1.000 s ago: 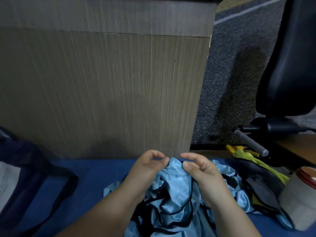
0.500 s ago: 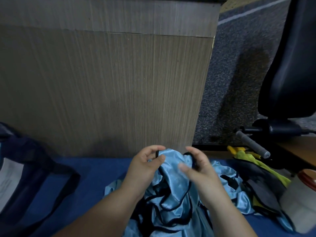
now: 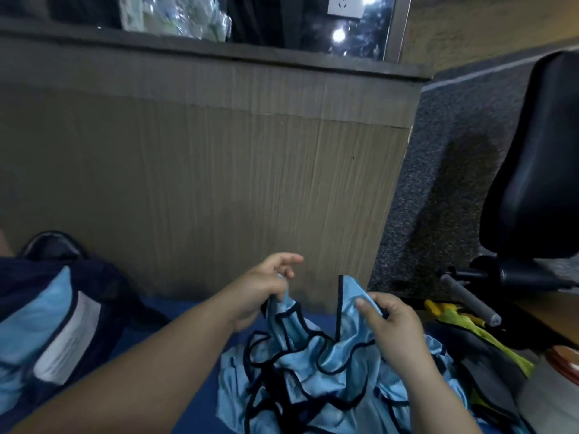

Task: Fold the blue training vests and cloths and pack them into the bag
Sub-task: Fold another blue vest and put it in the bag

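A crumpled heap of light blue training vests (image 3: pixel 316 380) with black trim lies on the dark blue surface (image 3: pixel 194 383) in front of me. My left hand (image 3: pixel 266 286) pinches one black-edged strap of the top vest and lifts it. My right hand (image 3: pixel 388 321) grips another raised corner of the same vest, thumb on the shiny fabric. The two held parts stand apart with a gap between them. A dark navy bag (image 3: pixel 47 311) lies open at the left, with light blue cloth and something white inside.
A wood-grain panel (image 3: pixel 203 189) rises straight behind the heap. To the right are a black office chair (image 3: pixel 532 170), grey carpet, a yellow-green and grey garment (image 3: pixel 476 343), a grey handle (image 3: pixel 470 302) and a reddish-lidded container (image 3: pixel 564 361) at the edge.
My hands have moved apart, spreading the top of the vest from a bunched pinch into two raised corners. The camera tilted up, and the bag's contents came into view.
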`<state>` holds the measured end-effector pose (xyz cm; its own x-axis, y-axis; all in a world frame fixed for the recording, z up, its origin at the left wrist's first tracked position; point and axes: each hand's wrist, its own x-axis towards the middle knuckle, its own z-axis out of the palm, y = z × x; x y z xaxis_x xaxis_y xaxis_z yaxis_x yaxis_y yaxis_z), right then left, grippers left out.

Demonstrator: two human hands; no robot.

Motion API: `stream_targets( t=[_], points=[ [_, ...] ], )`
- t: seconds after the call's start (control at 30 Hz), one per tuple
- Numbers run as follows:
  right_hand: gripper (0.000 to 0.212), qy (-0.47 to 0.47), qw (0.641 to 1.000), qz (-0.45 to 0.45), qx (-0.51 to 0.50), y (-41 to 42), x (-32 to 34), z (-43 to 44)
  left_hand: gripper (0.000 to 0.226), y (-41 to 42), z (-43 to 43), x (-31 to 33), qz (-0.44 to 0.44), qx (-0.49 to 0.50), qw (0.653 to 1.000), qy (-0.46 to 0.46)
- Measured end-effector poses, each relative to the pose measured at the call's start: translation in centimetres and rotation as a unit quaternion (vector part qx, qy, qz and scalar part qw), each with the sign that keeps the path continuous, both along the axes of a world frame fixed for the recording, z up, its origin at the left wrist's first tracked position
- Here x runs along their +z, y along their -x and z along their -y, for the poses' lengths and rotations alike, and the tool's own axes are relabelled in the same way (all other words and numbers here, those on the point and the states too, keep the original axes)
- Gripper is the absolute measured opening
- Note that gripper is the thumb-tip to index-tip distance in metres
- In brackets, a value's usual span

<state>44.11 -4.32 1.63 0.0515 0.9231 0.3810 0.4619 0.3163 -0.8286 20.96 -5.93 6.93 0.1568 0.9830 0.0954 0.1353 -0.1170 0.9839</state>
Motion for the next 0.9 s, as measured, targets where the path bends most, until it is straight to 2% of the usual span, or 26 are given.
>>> stream_targets(
  t=[0.07,0.17,0.3,0.4,0.6,0.77,0.9],
  points=[
    [0.014,-0.019,1.0,0.009,0.017,0.3,2.1,0.4,0.069,1.6,0.5,1.7,-0.007,0.01,1.0,-0.018],
    [0.017,-0.053,0.998,0.036,0.026,1.0,5.8,0.1,0.055,3.9,1.1,4.0,-0.021,0.067,0.996,-0.063],
    [0.032,-0.118,0.99,0.08,0.022,2.1,11.3,0.0,0.038,7.0,2.9,8.1,-0.039,0.101,0.987,-0.123],
    [0.025,-0.149,0.984,0.099,0.004,2.7,15.8,1.2,0.027,9.6,4.6,11.9,-0.06,0.136,0.972,-0.184],
    [0.005,-0.166,0.985,0.051,-0.017,3.1,24.3,4.8,0.012,14.2,8.2,20.0,-0.127,0.264,0.916,-0.276],
    [0.027,-0.146,0.988,0.051,0.001,3.9,29.0,7.6,0.012,16.1,11.0,24.1,-0.167,0.321,0.885,-0.292],
    [0.027,-0.098,0.992,-0.036,0.064,4.7,30.1,8.6,0.013,17.1,11.9,24.7,-0.193,0.343,0.877,-0.276]
  ],
)
